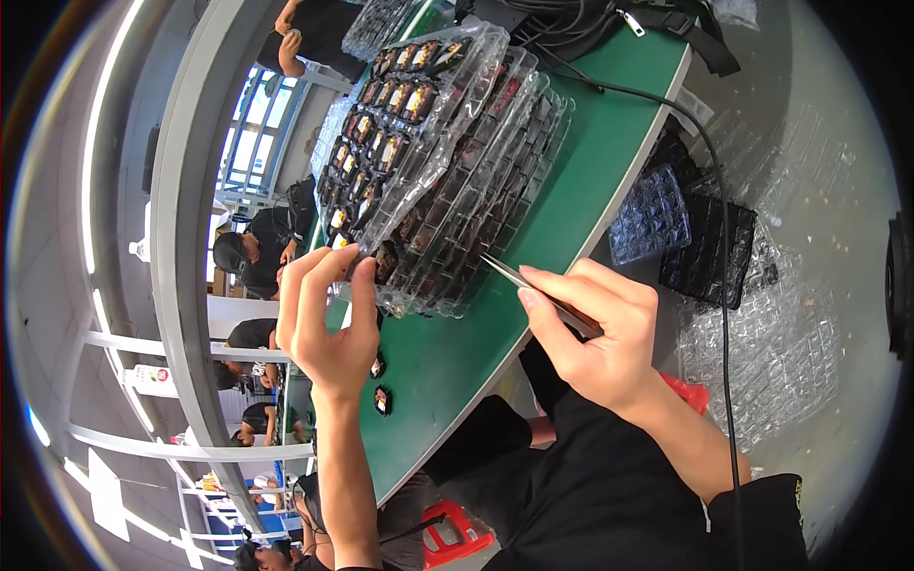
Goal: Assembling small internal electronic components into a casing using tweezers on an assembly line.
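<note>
A stack of transparent plastic trays (495, 162) stands tilted in the picture on the green table. Small black parts (386, 147) with yellow and white patches fill the pockets of its top tray. At the tray's near left corner is my left hand (328, 319), fingers bent and thumb close to the index fingertip; what lies between them is hidden. My right hand (600, 328) pinches metal tweezers (509, 271), their tips pointing at the near side of the stack. Two loose black parts (383, 400) lie on the table beside my left wrist.
The green table's (433, 381) edge runs diagonally past my right hand. A black cable (719, 171) hangs across the right side. A black bag (609, 29) lies at the far end. Plastic trays (652, 219) lie on the floor. A red stool (457, 538) and several people are nearby.
</note>
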Available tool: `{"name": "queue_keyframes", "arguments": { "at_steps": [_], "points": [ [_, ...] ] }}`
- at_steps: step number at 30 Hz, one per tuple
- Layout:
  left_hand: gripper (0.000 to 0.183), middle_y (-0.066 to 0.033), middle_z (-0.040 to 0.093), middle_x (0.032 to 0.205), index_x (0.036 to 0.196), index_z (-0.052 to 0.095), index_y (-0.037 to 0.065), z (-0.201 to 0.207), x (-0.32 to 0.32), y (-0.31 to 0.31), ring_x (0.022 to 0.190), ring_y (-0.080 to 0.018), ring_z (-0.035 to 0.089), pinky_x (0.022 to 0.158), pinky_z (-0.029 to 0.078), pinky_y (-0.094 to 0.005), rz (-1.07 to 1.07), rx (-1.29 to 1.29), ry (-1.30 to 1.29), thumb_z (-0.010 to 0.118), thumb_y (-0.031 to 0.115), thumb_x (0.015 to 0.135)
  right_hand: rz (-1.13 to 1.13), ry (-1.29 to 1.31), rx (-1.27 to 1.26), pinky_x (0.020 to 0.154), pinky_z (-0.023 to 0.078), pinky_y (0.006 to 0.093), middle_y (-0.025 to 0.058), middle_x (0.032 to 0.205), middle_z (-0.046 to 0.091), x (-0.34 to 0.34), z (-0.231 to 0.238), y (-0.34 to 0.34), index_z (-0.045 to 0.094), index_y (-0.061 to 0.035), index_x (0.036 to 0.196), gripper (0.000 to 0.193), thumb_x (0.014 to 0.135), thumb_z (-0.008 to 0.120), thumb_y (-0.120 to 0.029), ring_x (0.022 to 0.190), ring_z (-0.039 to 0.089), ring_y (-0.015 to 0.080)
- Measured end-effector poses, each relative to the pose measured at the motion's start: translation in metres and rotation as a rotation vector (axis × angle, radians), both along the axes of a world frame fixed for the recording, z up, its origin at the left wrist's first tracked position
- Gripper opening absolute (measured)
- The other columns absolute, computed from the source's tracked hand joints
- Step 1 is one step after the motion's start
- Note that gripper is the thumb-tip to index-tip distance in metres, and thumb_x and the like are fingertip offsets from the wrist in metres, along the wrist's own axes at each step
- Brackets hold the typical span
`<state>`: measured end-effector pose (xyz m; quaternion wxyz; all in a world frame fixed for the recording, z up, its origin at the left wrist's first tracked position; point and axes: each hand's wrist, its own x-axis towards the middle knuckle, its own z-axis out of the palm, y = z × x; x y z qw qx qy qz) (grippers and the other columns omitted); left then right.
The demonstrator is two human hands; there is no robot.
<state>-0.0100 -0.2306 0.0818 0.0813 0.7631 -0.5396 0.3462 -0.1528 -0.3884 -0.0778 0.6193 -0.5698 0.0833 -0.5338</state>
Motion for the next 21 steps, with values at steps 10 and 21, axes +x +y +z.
{"name": "queue_keyframes", "arguments": {
  "at_steps": [10,21],
  "points": [
    [0.049,-0.0115,0.075,0.11,0.125,0.078,0.0,-0.009,0.007,-0.001,0.09,-0.0197,0.067,0.081,0.056,-0.0332,-0.064,0.059,-0.084,0.097,-0.001,0.08,-0.018,0.024,-0.02,0.048,0.044,0.035,0.008,0.071,0.063,0.016,-0.003,0.001,0.083,0.0035,0.103,0.016,0.087,0.085,0.0,0.051,0.058,0.0206],
    [0.06,-0.0095,0.072,0.111,0.131,0.077,0.002,-0.015,0.008,-0.008,0.093,-0.0199,0.065,0.081,0.054,-0.0339,-0.047,0.082,-0.054,0.099,0.001,0.075,-0.156,0.09,-0.164,0.052,0.045,0.0368,0.0044,0.07,0.061,0.021,-0.008,0.002,0.083,-0.0018,0.097,0.014,0.083,0.086,-0.005,0.056,0.06,0.0226]
  ]
}}
